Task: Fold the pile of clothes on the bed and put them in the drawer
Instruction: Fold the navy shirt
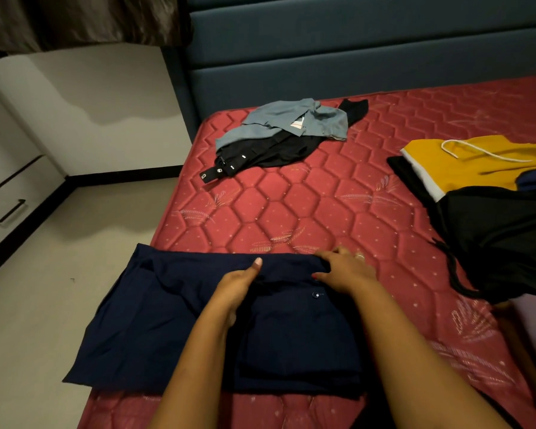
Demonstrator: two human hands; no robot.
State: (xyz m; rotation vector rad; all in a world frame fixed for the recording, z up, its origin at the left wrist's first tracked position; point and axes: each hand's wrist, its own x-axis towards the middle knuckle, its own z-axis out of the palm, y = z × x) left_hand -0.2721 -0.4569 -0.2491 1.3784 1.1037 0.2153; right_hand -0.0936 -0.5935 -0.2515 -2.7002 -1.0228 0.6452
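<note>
The left hand (240, 284) has its thumb on top of the dark blue cloth (155, 320) and its fingers tucked under a fold, so it pinches the cloth. The right hand (345, 270) is just beside it and holds the top corner of the same cloth with bent fingers. The cloth lies flat under both hands on the red bed (291, 209), and its far left part hangs off the bed's side.

I think a fold is half done. To do it well, the left hand should bring the loose side over toward the right hand, while the right hand holds the corner down. Line up the edges, then rub the cloth flat.

Far past the fingertips is a grey and black heap (282, 134). A yellow cloth (477, 165) lies off to the right of the right hand. The drawer (10, 209) is far out to the left of the left hand
</note>
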